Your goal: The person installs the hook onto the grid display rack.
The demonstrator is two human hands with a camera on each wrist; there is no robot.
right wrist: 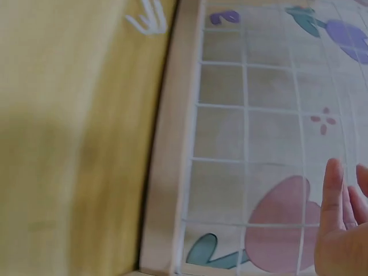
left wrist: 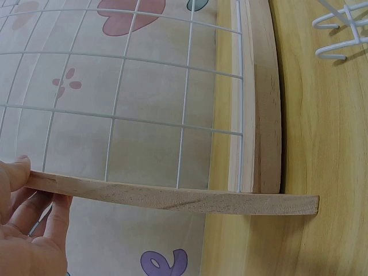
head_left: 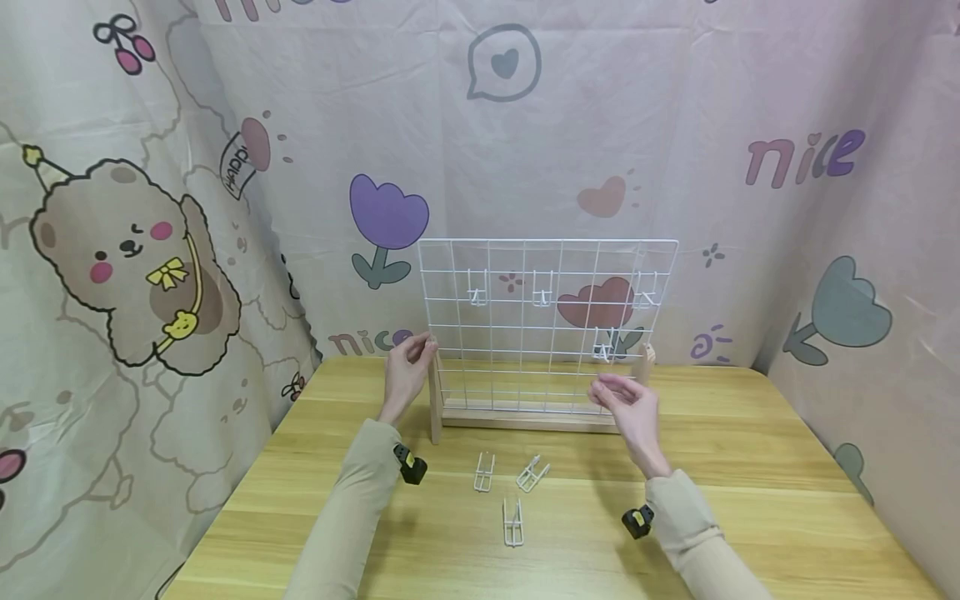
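A white wire grid panel [head_left: 547, 241] stands upright in a wooden stand [head_left: 528, 423] on the table. At the panel's left edge, my left hand [head_left: 406, 372] pinches the top of the stand's side post [left wrist: 172, 197] between thumb and fingers. Just in front of the grid's lower right part is my right hand [head_left: 632, 412], fingers loosely bent and holding nothing. White double-wire hooks hang on the panel: an upper left hook [head_left: 477, 297], a middle hook [head_left: 542, 297], an upper right hook [head_left: 645, 300] and a lower hook [head_left: 602, 352] above my right hand.
Three loose white hooks lie on the wooden table [head_left: 315, 500] before the stand: a left hook [head_left: 483, 475], a right hook [head_left: 531, 477] and a front hook [head_left: 513, 533]. A printed curtain [head_left: 487, 150] hangs behind the table and along both sides.
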